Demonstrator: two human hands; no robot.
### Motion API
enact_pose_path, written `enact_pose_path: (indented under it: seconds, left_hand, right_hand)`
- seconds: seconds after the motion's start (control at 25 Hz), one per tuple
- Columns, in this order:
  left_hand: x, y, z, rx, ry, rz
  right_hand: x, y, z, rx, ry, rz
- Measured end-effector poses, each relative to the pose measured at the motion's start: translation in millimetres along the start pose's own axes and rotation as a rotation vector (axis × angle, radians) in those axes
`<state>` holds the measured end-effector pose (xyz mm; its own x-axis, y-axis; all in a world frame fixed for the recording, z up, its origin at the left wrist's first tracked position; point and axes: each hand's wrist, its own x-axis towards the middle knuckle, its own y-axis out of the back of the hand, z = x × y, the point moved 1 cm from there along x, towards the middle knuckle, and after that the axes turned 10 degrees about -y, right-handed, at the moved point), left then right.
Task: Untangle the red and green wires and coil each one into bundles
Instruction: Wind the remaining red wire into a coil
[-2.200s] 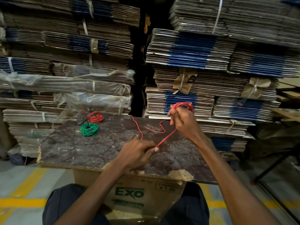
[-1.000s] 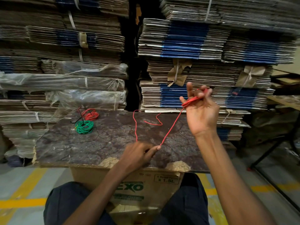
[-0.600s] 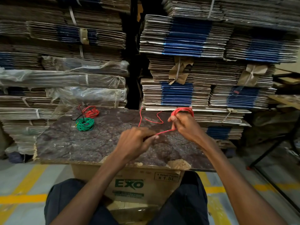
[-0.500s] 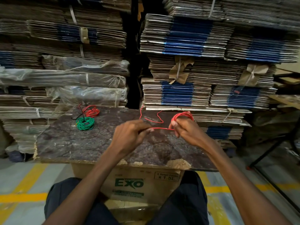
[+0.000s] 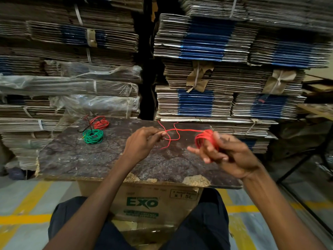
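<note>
A red wire (image 5: 182,130) runs above the dark board (image 5: 75,156) between my two hands. My left hand (image 5: 142,143) pinches the loose part of it between thumb and fingertips. Several turns of the same red wire are wound round the fingers of my right hand (image 5: 228,154), which holds that coil (image 5: 205,139) palm up. The wire's free tail loops and hangs down between the hands. A coiled green bundle (image 5: 93,136) lies on the board at the far left, with a coiled red bundle (image 5: 100,123) just behind it.
The board rests on a cardboard box (image 5: 144,202) marked EXO between my knees. Tall stacks of flattened cartons (image 5: 207,69) fill the background close behind the board. A dark metal stand leg (image 5: 302,159) slants at the right. The floor has yellow lines.
My right hand has turned palm up and swung right and lower, adding a turn to the coil. My left hand stayed near the board's middle, still pinching the wire.
</note>
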<state>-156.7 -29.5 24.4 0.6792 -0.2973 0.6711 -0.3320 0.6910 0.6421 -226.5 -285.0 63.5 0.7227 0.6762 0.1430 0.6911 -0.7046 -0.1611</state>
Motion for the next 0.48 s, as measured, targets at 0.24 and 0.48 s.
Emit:
enact_pose_path:
  seconds: [0.24,0.48]
  left_hand:
    - [-19.7,-19.7,-6.9,-0.062,0.044,-0.127]
    - [-38.5,-41.6,35.1,0.057,-0.173,-0.291]
  right_hand:
    - [12.1,3.5,-28.8,0.536,0.339,0.136]
    - [56.3,0.5,-35.2,0.519,0.586,0.393]
